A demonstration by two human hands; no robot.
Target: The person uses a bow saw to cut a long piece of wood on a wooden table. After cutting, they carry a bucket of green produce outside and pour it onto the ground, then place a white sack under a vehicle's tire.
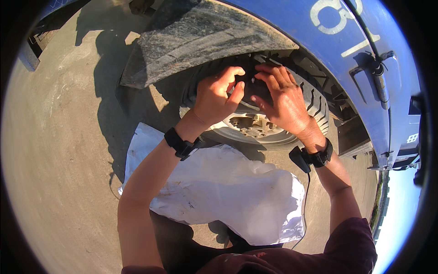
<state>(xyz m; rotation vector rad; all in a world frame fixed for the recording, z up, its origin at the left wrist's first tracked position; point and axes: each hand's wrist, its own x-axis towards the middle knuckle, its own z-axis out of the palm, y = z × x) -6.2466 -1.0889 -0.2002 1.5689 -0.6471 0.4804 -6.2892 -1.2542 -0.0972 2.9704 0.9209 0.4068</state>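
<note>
My left hand (219, 95) is raised in front of the upper part of a truck tyre (318, 106), its thumb and forefinger curved and apart. Facing it, my right hand (287, 101) is also held at the tyre, with bent fingers spread and the thumb away from them. Between the hands is a deeply shaded dark patch; whether it is a separate object or just the tyre cannot be made out. Below the hands shows the pale wheel rim (277, 135) with its dusty hub and bolts (252, 123).
A dusty black mudguard (191, 41) juts out above the tyre, under a blue vehicle body (292, 13) with a latch (379, 82). A crumpled white sheet (223, 187) covers the concrete ground (54, 150) before me. A cable (306, 205) hangs from my right wrist strap (319, 158).
</note>
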